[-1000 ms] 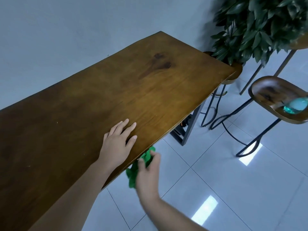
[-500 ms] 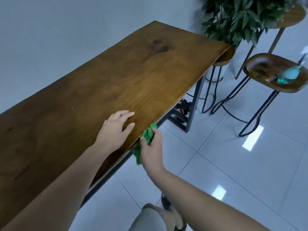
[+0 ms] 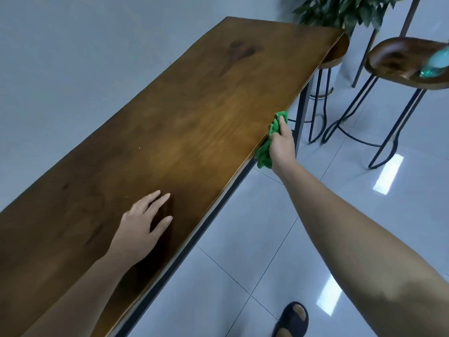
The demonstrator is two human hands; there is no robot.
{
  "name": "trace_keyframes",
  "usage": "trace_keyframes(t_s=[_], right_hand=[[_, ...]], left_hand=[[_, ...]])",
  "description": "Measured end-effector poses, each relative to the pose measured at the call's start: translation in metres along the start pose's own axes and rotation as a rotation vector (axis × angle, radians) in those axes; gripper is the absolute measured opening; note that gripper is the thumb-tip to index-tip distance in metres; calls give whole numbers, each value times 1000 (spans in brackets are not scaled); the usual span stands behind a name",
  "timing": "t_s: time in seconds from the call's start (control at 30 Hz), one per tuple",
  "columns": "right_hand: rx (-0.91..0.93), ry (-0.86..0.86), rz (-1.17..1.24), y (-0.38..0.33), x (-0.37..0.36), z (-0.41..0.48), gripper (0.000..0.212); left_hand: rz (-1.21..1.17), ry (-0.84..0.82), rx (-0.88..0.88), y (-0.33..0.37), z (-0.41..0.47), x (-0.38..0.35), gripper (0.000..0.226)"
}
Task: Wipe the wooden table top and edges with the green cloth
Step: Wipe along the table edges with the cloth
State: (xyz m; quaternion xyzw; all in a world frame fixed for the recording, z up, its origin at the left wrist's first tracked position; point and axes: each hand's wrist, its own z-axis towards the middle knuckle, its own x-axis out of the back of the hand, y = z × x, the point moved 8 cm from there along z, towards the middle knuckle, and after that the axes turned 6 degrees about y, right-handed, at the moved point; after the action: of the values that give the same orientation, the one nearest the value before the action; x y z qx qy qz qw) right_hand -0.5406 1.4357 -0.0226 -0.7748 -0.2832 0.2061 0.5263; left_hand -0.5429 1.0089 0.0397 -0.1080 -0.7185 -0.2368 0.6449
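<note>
Right hand (image 3: 281, 144) closed around bunched green cloth (image 3: 266, 152), pressing it against the near long edge of the wooden table (image 3: 194, 113), arm stretched far out so the cloth reaches toward the far corner. Likely mid edge-wipe; the cloth wraps the rim rather than lying on top. Table fills most of the view, top bare, dark metal frame under the rim, wall just behind. Left hand (image 3: 143, 222) open, flat on the top near the front edge, fingers spread, holding nothing, probably bracing the body for the long reach. Beyond the far end: stool (image 3: 398, 62) with black wire legs, a blurred teal bottle (image 3: 435, 64) on its seat, likely cleaner parked within reach; second seat tucked under the table end. Plant (image 3: 345, 8) in the corner. Sandalled foot (image 3: 291, 317) on glossy tile floor.
</note>
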Motion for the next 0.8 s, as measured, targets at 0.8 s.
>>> trace_keyframes(t_s=[0.8], right_hand=[[187, -137, -200, 186, -160, -500, 70]], left_hand=[[23, 145, -208, -28, -28, -15, 65]])
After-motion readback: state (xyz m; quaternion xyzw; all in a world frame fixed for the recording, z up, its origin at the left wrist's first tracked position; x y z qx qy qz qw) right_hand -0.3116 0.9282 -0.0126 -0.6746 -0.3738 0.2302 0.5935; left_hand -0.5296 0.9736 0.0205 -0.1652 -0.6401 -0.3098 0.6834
